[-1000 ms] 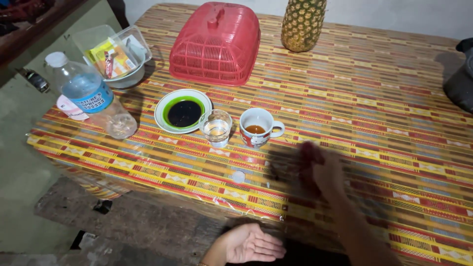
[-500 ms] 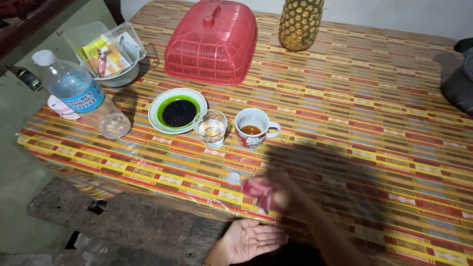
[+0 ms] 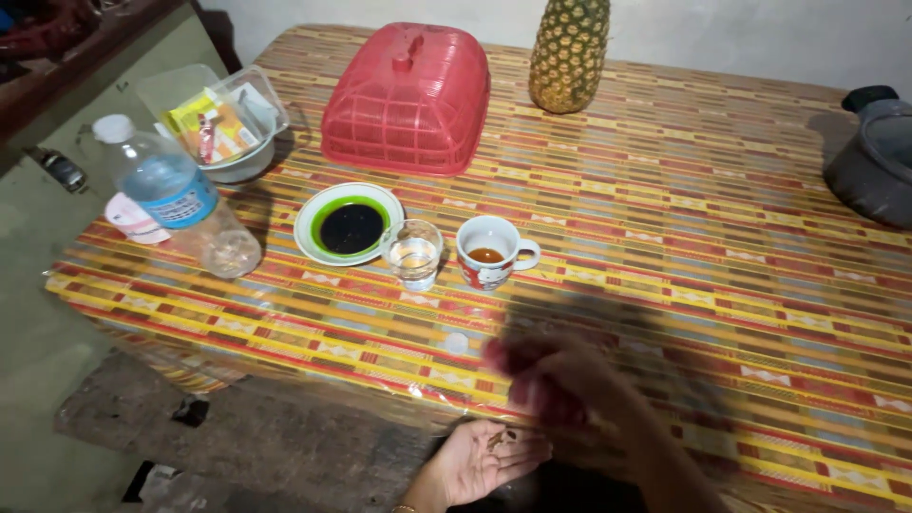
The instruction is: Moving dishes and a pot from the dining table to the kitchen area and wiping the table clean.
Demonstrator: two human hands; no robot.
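Note:
My left hand (image 3: 484, 458) lies palm up just below the table's near edge, fingers apart, with a few small dark crumbs (image 3: 500, 439) on the palm. My right hand (image 3: 560, 382) is blurred just above it at the table's edge, fingers curled around something reddish that I cannot make out. Beyond them stand a small mug (image 3: 491, 251) with brown liquid, a clear glass (image 3: 415, 253) of water and a green-rimmed dish (image 3: 348, 225) of dark sauce. A small white disc (image 3: 458, 343) lies on the striped tablecloth (image 3: 684, 218).
A plastic water bottle (image 3: 169, 186) lies at the left, near a clear tub (image 3: 214, 119) of packets in a bowl. A red mesh food cover (image 3: 408, 99) and a pineapple (image 3: 568, 52) stand at the back. A dark pot (image 3: 874, 157) is at the right edge.
My right hand swept from the tabletop back to the near edge over my left palm. Dark crumbs now lie on the left palm, which was bare before.

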